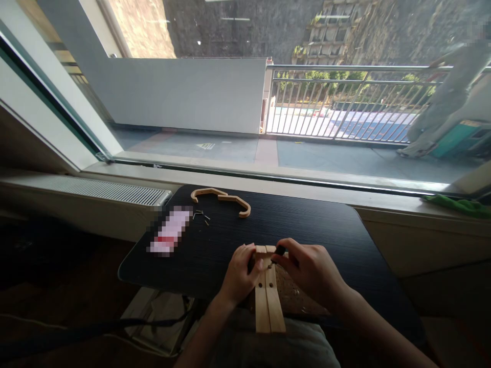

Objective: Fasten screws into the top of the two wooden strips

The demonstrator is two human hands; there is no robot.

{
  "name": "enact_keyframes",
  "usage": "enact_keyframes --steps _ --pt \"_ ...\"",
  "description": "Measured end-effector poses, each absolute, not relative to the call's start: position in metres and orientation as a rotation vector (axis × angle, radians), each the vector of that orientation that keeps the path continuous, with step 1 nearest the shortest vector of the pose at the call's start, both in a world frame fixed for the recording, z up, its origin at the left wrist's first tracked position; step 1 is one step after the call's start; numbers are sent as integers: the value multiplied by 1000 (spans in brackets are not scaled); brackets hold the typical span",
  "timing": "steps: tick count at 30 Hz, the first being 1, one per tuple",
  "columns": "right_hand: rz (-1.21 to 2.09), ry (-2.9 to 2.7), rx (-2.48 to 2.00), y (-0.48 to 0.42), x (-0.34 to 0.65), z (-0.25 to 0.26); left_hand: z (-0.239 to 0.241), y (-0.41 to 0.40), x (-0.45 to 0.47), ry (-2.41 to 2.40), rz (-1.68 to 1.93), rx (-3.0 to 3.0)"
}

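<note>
A dark desk point(314, 220) stands beside the windowsill point(383, 205). Wooden strips point(264, 309) overhang its near edge, gripped by the left hand point(240, 271); open room separates them from hooks point(230, 198), far left. The right hand's point(309, 261) fingers pinch a black tool point(280, 250).

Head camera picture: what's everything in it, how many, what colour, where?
Table: one, black, middle
Wooden bars: two, pale, table's near edge
Tool: one, black, at right bar
Board: one, brown, beside bars
Wooden hooks: two, tan, table's far side
Screw-like bits: several, greyish, near hooks
Blurred thing: one, pinkish, table's left
Radiator: one, white, left
Windowsill: one, white, behind table
Cloth: one, green, windowsill's right
Railing: one, silver, outside
Wall: one, white, outside
Person: one, pale clothes, outside right
Left hand: one, bare, on bars
Right hand: one, bare, holding tool
</note>
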State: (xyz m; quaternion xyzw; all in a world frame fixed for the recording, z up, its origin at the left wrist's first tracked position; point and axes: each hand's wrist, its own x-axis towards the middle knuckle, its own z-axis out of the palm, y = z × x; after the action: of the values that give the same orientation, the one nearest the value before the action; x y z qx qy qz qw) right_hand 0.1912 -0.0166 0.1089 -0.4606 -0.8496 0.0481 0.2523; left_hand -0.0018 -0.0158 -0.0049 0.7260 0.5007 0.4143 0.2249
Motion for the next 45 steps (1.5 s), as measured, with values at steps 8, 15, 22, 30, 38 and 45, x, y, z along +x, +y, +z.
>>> enact_keyframes --steps 8,15,22,30,38,45 --pt "93 -2308 -1312 -17 189 109 3 -17 2 1423 1154 1953" --pt "94 -2251 -1303 -14 187 110 18 -20 -2 1390 1075 1963" --pt "49 -2165 -1283 -20 177 103 20 -6 -39 1725 1247 1965" --pt "10 -2139 -1296 -23 174 99 23 17 -87 1961 1235 2009" --pt "-16 -2155 -1261 -26 177 100 28 31 -124 2290 1021 2119" --pt "0 -2129 -1241 -27 179 98 33 53 -141 2496 678 2139"
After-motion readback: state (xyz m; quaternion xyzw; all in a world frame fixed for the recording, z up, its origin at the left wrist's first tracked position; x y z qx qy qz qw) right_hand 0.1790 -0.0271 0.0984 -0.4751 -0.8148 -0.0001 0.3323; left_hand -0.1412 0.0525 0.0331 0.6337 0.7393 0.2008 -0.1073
